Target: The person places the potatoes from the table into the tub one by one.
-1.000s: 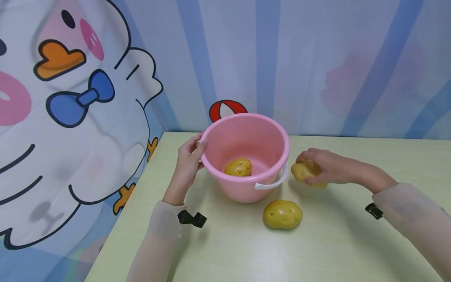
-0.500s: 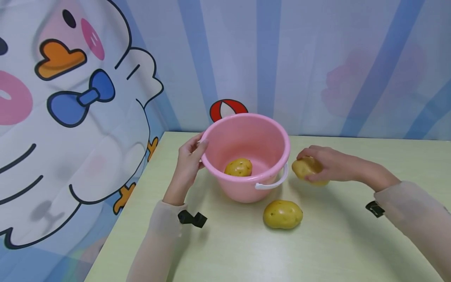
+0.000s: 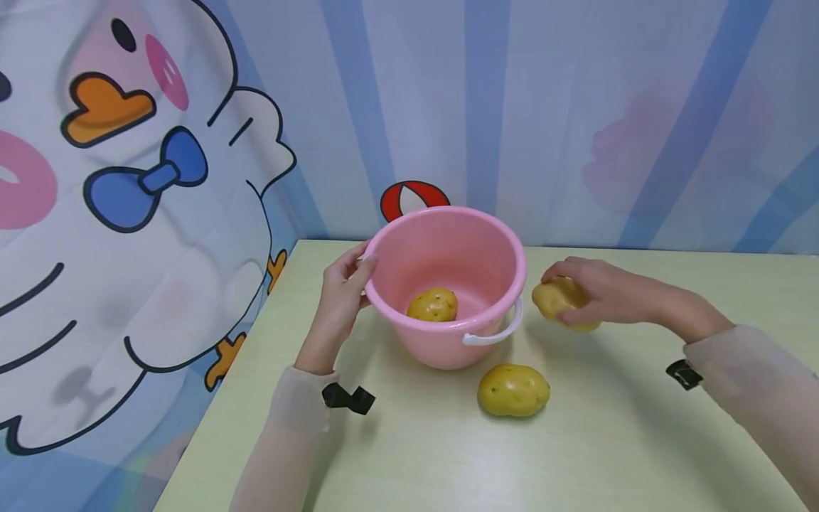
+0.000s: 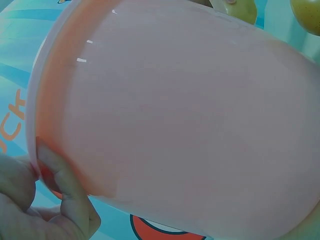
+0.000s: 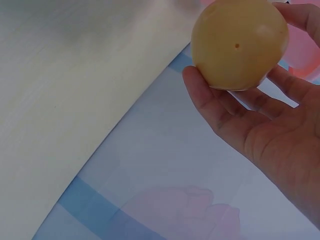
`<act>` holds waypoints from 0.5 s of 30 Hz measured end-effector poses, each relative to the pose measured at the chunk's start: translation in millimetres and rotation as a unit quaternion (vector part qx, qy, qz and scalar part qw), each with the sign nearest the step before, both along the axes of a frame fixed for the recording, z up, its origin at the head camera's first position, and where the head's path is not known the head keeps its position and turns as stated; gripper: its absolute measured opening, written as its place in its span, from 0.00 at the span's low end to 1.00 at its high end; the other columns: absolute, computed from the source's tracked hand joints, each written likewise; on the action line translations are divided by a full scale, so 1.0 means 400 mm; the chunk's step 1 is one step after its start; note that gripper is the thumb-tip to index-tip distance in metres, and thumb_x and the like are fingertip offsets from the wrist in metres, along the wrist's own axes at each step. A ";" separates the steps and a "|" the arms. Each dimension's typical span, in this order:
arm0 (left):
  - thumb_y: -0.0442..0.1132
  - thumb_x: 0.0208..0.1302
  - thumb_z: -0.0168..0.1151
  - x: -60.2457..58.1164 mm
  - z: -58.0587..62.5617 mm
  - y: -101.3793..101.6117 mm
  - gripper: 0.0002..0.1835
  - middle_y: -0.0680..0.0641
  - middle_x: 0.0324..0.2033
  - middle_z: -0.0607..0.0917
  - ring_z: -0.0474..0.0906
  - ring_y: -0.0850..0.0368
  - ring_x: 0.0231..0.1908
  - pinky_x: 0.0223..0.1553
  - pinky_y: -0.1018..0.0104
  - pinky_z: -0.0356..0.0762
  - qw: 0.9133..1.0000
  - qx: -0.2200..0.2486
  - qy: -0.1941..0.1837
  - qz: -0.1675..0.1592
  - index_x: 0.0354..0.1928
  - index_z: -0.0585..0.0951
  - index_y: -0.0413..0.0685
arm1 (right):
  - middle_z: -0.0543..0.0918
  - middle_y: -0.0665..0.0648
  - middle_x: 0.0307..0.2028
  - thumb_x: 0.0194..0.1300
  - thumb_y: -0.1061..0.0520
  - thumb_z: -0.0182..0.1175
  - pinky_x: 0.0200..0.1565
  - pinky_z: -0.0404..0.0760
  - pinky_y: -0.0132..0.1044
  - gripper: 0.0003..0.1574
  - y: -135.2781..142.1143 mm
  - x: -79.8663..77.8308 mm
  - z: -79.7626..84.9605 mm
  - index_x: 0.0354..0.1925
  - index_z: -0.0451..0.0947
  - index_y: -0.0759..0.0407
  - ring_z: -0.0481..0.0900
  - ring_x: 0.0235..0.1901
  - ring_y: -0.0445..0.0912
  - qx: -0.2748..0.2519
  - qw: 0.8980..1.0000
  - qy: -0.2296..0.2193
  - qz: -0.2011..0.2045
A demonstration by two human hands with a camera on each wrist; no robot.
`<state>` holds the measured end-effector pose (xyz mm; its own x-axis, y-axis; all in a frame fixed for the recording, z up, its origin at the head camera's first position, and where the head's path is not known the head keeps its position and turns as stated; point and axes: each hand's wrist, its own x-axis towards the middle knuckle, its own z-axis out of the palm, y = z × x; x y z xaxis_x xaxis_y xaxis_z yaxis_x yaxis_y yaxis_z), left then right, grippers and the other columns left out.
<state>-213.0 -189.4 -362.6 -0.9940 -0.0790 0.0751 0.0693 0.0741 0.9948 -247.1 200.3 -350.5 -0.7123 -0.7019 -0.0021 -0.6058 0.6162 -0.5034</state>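
The right grip [image 3: 601, 288] pinches a pale yellow, smooth oval potato [image 3: 554, 300], thumb on the near side and fingers round the far side and over the top. This held potato lies at the left end of the hand, just right of a pink, round, plastic-looking bucket [image 3: 441, 348], with a narrow gap between them. Its long axis slants from far left to near right, so the far-left end faces the bucket's wall. It sits lower than the bucket's rim [image 3: 389, 311]; whether its underside touches the pale wooden desk [image 3: 409, 455], I cannot tell. The left grip [image 3: 342, 291] pinches the rim on the opposite, left side, so the right one is the nearer to the potato. The bucket's white curved handle [image 3: 491, 338] hangs on the near right of its wall, just left of the held potato. A glossy yellow oval potato [image 3: 432, 305] rests inside the bucket, and another similar yellow potato [image 3: 514, 390] lies on the desk, near the bucket and apart from both hands.
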 end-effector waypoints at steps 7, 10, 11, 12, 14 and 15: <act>0.48 0.75 0.56 0.001 0.001 0.000 0.25 0.40 0.48 0.77 0.78 0.42 0.44 0.43 0.58 0.86 1.000 -0.001 -0.001 0.000 0.70 0.72 0.50 | 0.78 0.57 0.52 0.61 0.55 0.69 0.51 0.79 0.53 0.30 0.007 -0.002 0.022 0.59 0.73 0.64 0.74 0.50 0.52 -0.003 1.000 -0.005 -0.012; 0.48 0.75 0.56 0.000 0.001 0.000 0.25 0.40 0.48 0.78 0.78 0.41 0.44 0.44 0.56 0.85 1.000 0.000 -0.003 0.000 0.70 0.72 0.50 | 0.78 0.57 0.53 0.62 0.54 0.69 0.51 0.79 0.53 0.30 0.010 -0.003 0.029 0.58 0.73 0.64 0.74 0.50 0.52 -0.008 1.000 -0.006 -0.014; 0.48 0.75 0.56 -0.001 0.001 0.000 0.25 0.40 0.48 0.78 0.78 0.42 0.44 0.44 0.56 0.85 1.000 0.000 -0.003 0.000 0.70 0.72 0.50 | 0.78 0.58 0.53 0.62 0.54 0.69 0.51 0.79 0.53 0.30 0.011 -0.002 0.031 0.58 0.73 0.65 0.74 0.50 0.53 -0.010 1.000 -0.006 -0.014; 0.48 0.75 0.56 -0.001 0.001 0.000 0.25 0.40 0.48 0.78 0.78 0.42 0.44 0.43 0.57 0.85 1.000 -0.001 -0.003 0.000 0.70 0.72 0.50 | 0.78 0.58 0.53 0.62 0.54 0.69 0.51 0.79 0.54 0.30 0.011 -0.003 0.033 0.59 0.73 0.65 0.74 0.50 0.53 -0.012 1.000 -0.005 -0.012; 0.48 0.75 0.56 0.000 0.002 0.001 0.25 0.40 0.48 0.78 0.78 0.43 0.44 0.43 0.58 0.86 1.000 -0.001 -0.003 0.000 0.70 0.72 0.50 | 0.79 0.58 0.53 0.63 0.54 0.69 0.50 0.79 0.54 0.30 0.013 -0.004 0.036 0.59 0.73 0.65 0.74 0.50 0.53 -0.014 1.000 -0.003 -0.012; 0.48 0.75 0.56 0.000 0.002 0.002 0.25 0.41 0.48 0.78 0.78 0.43 0.43 0.42 0.58 0.86 1.000 -0.002 -0.003 0.000 0.70 0.72 0.50 | 0.79 0.58 0.53 0.63 0.54 0.69 0.51 0.79 0.53 0.30 0.015 -0.004 0.037 0.59 0.73 0.65 0.74 0.50 0.53 -0.014 1.000 -0.002 -0.013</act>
